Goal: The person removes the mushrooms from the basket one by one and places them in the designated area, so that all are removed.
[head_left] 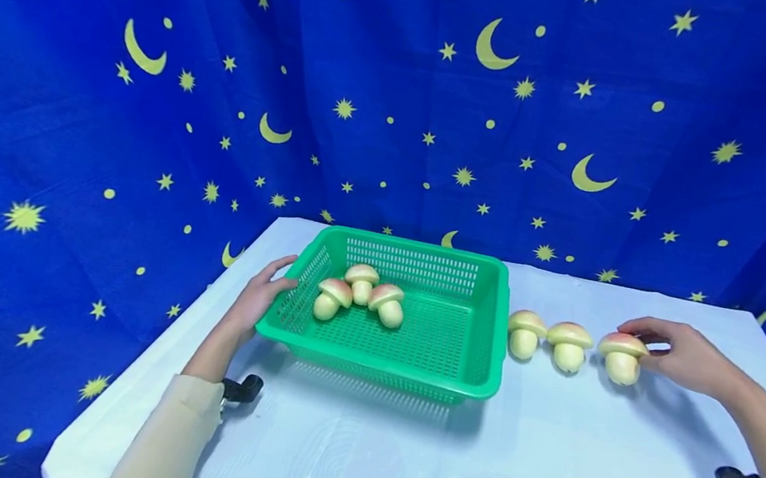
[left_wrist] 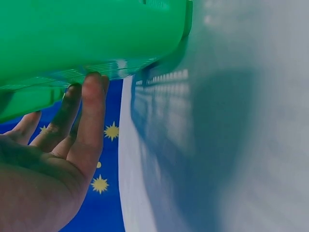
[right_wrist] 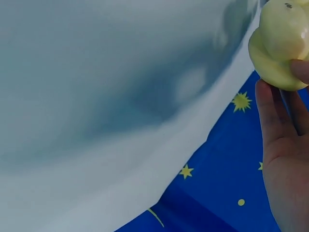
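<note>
A green plastic basket (head_left: pixel 400 371) stands on the table, with three toy mushrooms in its left half, among them one mushroom (head_left: pixel 361 279) with a pinkish cap. My left hand (head_left: pixel 256 298) touches the basket's left side; in the left wrist view its fingers (left_wrist: pixel 91 116) reach fairly straight to the green wall. To the right of the basket three more mushrooms form a row. My right hand (head_left: pixel 683 358) pinches the rightmost mushroom (head_left: pixel 622 365) by its cap, between thumb and fingers. That mushroom (right_wrist: pixel 285 34) appears at the upper right of the right wrist view.
Two other mushrooms, the near one (head_left: pixel 525 337) close to the basket's right wall and the middle one (head_left: pixel 569 348), stand on the white-covered table (head_left: pixel 407 468). A blue curtain (head_left: pixel 410 68) with yellow moons and stars hangs behind and at the sides.
</note>
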A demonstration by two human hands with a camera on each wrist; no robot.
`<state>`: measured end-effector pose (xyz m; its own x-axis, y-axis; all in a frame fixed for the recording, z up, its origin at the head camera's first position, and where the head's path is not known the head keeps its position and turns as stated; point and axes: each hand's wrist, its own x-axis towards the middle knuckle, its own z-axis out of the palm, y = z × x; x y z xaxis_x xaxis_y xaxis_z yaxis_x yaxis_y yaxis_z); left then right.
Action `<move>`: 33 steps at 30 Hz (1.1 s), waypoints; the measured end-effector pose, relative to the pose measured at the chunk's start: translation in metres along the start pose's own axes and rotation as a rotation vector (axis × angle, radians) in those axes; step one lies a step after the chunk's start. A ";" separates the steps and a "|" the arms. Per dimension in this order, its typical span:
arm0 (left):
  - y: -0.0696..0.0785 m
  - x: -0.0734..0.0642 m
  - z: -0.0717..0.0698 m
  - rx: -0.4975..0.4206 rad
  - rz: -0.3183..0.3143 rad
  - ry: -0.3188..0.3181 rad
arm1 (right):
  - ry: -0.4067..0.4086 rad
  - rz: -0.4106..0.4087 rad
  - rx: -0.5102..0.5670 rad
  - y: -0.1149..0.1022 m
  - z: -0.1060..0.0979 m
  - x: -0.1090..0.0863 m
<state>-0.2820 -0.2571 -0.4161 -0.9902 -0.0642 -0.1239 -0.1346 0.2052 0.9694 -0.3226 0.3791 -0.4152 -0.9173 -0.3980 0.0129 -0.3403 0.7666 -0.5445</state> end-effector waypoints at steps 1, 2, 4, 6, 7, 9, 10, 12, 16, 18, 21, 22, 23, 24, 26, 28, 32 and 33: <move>0.000 0.000 0.000 -0.003 0.000 0.003 | 0.001 -0.002 0.000 0.000 0.001 -0.001; 0.000 0.000 0.000 -0.005 0.002 0.005 | 0.002 -0.005 0.000 0.001 0.001 -0.001; 0.000 0.000 0.001 -0.006 0.003 0.007 | 0.003 -0.010 0.000 0.001 0.003 -0.001; 0.001 0.000 0.001 -0.007 0.002 0.007 | 0.005 -0.009 0.000 0.000 0.004 -0.001; 0.001 0.000 0.001 -0.005 0.001 0.005 | 0.004 -0.007 -0.001 -0.001 0.004 -0.001; 0.000 0.000 0.001 -0.005 -0.001 -0.003 | -0.004 -0.002 0.003 -0.002 0.005 0.001; 0.000 -0.001 0.001 -0.009 -0.005 -0.005 | -0.007 0.001 0.003 -0.002 0.006 0.001; 0.007 -0.007 0.003 -0.011 -0.013 -0.014 | -0.010 0.007 0.002 -0.001 0.007 0.001; 0.023 -0.019 0.006 -0.010 -0.027 -0.031 | -0.004 0.005 0.002 0.001 0.008 0.000; 0.028 -0.022 0.007 -0.008 -0.032 -0.031 | -0.005 0.002 0.009 0.002 0.008 -0.001; 0.029 -0.023 0.008 -0.011 -0.034 -0.031 | -0.004 -0.007 0.022 0.003 0.008 -0.002; 0.029 -0.023 0.008 -0.010 -0.035 -0.030 | -0.005 -0.006 0.021 0.003 0.008 -0.002; 0.029 -0.022 0.008 -0.007 -0.035 -0.029 | -0.004 -0.007 0.021 0.003 0.007 -0.003; 0.029 -0.023 0.008 -0.006 -0.034 -0.029 | -0.007 -0.004 0.019 0.003 0.007 -0.003; 0.029 -0.023 0.008 -0.002 -0.031 -0.028 | -0.012 0.005 0.011 0.003 0.007 -0.002; 0.030 -0.023 0.008 -0.001 -0.033 -0.024 | -0.019 0.018 0.001 0.003 0.007 -0.002; 0.030 -0.025 0.008 0.001 -0.033 -0.023 | -0.011 0.014 -0.020 0.006 0.007 -0.001; 0.030 -0.025 0.008 0.001 -0.033 -0.022 | -0.005 0.008 -0.026 0.007 0.006 -0.001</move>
<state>-0.2614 -0.2414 -0.3852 -0.9857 -0.0497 -0.1609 -0.1677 0.2044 0.9644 -0.3222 0.3816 -0.4241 -0.9189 -0.3944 0.0046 -0.3383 0.7823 -0.5230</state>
